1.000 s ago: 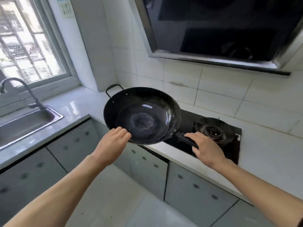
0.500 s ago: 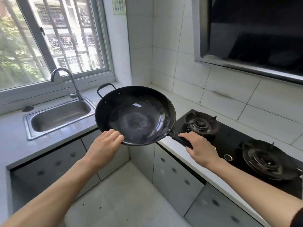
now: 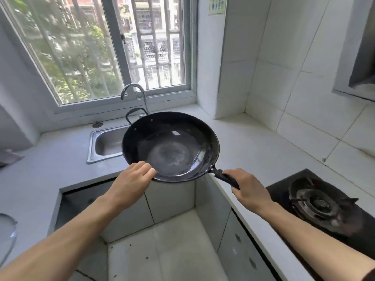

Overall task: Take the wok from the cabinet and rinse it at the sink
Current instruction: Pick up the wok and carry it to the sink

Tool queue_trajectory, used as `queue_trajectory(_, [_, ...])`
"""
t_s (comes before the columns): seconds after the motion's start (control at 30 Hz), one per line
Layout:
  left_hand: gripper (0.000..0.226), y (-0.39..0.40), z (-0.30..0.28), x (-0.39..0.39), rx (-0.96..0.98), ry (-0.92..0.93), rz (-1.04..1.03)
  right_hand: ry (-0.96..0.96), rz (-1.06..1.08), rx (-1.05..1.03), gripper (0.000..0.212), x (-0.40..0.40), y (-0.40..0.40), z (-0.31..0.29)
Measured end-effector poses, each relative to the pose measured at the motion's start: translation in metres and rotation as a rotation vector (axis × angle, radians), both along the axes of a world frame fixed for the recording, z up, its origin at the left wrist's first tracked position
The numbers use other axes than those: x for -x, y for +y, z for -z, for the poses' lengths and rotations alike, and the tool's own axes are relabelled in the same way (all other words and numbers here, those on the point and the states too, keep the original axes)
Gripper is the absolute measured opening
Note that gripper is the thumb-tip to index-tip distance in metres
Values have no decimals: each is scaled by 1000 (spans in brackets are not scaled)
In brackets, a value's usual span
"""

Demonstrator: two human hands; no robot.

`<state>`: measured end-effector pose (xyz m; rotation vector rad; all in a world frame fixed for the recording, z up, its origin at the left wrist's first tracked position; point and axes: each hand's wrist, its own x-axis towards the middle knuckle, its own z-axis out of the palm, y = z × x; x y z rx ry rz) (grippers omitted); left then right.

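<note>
Black and round, the wok (image 3: 170, 148) is held level in the air in the head view, in front of the inner corner of the grey countertop (image 3: 239, 142), with its far rim overlapping the right end of the steel sink (image 3: 105, 141). The left hand (image 3: 132, 183) is curled over the near-left rim, fingers (image 3: 147, 169) bent across the edge. The right hand (image 3: 248, 189) is wrapped tight around the long handle (image 3: 224, 177), which juts toward the near right. A small loop handle (image 3: 134, 114) stands at the wok's far side, just before the curved faucet (image 3: 135, 95) under the barred window (image 3: 113, 47). A gas burner (image 3: 318, 205) sits on the right run of the countertop, near the right forearm.
</note>
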<state>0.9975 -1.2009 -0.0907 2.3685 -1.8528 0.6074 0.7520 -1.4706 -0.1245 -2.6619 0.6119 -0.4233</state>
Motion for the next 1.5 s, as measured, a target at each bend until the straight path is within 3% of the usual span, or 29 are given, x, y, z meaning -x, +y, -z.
queue_trajectory(0.37, [34,10,19,-108,-1,59,-149,64,-167,-19,50,-156,-25,12])
queue_trajectory(0.8, [32,13,52,-282,24,149,-212,144,-204,-32,48,-340,-29,18])
queue_trajectory(1.5, [30,-43,81,-416,-47,223,-388,250,-426,-105,51,-538,-115,67])
